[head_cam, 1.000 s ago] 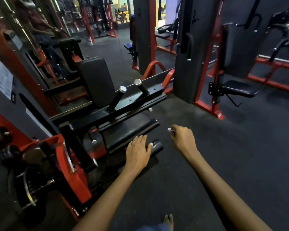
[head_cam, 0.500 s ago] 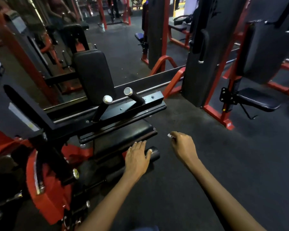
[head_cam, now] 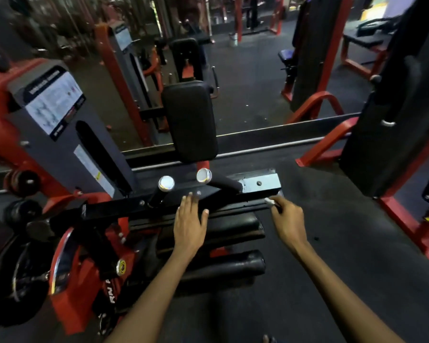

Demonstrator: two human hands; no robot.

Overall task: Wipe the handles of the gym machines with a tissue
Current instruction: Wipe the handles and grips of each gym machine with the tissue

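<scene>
A black and red gym machine fills the left and middle of the head view. Two black handles with chrome end caps stick up from its crossbar: the left handle (head_cam: 162, 190) and the right handle (head_cam: 214, 180). My left hand (head_cam: 190, 225) is flat, fingers apart, over the crossbar just below the handles. My right hand (head_cam: 289, 222) is closed on a small white tissue (head_cam: 270, 201) that pokes out near the crossbar's right end (head_cam: 260, 183). A black back pad (head_cam: 190, 121) stands behind the handles.
A padded seat (head_cam: 233, 226) and a black roller pad (head_cam: 228, 264) lie below my hands. Weight plates (head_cam: 18, 276) hang at lower left. A mirror wall runs behind the machine. Red-framed machines (head_cam: 391, 149) stand to the right across dark rubber floor (head_cam: 332, 256).
The view has moved closer to the machine. My left hand left the roller pad and rose to the crossbar. My right hand moved up with the tissue toward the crossbar's right end.
</scene>
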